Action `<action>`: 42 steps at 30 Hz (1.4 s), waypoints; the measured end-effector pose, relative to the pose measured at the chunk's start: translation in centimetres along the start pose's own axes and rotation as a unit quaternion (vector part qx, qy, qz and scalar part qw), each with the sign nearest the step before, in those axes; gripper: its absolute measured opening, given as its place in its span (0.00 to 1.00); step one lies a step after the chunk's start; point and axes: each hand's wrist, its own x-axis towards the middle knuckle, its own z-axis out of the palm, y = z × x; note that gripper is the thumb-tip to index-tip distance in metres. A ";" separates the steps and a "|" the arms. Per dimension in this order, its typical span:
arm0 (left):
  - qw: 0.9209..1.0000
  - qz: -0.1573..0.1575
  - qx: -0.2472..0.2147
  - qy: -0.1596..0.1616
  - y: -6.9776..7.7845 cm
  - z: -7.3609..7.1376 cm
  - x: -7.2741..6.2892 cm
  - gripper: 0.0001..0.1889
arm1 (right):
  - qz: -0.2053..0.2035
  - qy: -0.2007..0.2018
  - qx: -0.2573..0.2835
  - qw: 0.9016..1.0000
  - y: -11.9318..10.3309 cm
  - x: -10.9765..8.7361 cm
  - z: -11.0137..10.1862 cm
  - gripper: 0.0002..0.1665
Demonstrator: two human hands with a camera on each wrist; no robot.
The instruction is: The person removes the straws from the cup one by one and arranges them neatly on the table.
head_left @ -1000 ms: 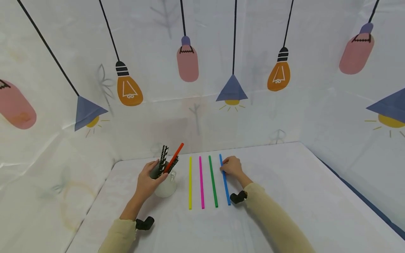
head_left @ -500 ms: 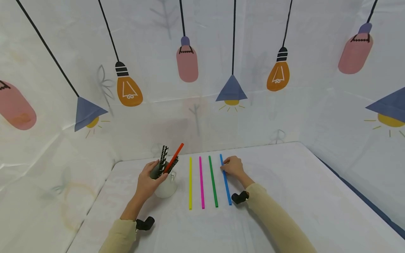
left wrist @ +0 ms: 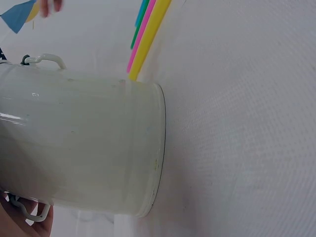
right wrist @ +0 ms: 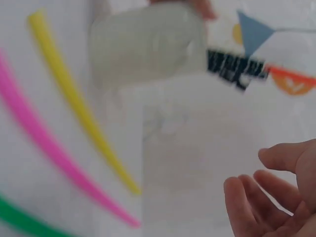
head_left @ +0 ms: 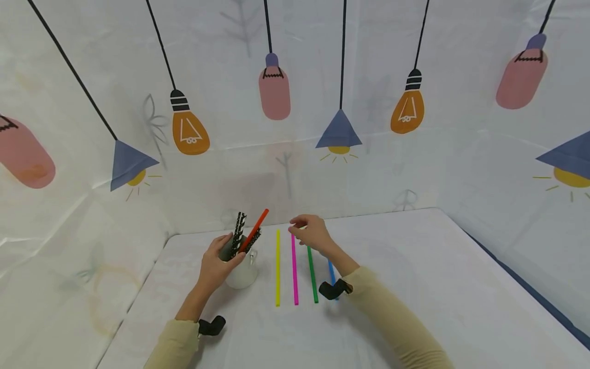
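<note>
A whitish pot (head_left: 241, 277) with small side handles stands on the table, holding black-and-white patterned straws (head_left: 237, 233) and a red straw (head_left: 255, 225). My left hand (head_left: 216, 264) grips its upper part, thumb and fingers around the rim. In the left wrist view the pot (left wrist: 84, 138) fills the left side. Four-coloured straws lie side by side: yellow (head_left: 278, 271), pink (head_left: 295, 271), green (head_left: 312, 277) and blue (head_left: 331, 271). My right hand (head_left: 313, 236) hovers over the far ends of the pink and green ones. In the right wrist view its fingers (right wrist: 237, 202) are relaxed, holding nothing.
A white cloth covers the table (head_left: 405, 287). White sheets printed with lamps (head_left: 339, 130) and bulbs hang behind and at both sides. A black wrist camera (head_left: 334, 289) and the right forearm hide part of the blue straw.
My right hand has let go of the blue straw's upper part and moved left, above the pink and green straws. The left hand stays on the pot.
</note>
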 end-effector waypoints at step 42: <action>0.999 0.031 -0.004 0.011 0.0 0.0 0.0 0.36 | -0.237 0.218 0.279 0.905 -7.5 -2.2 -6.1 0.18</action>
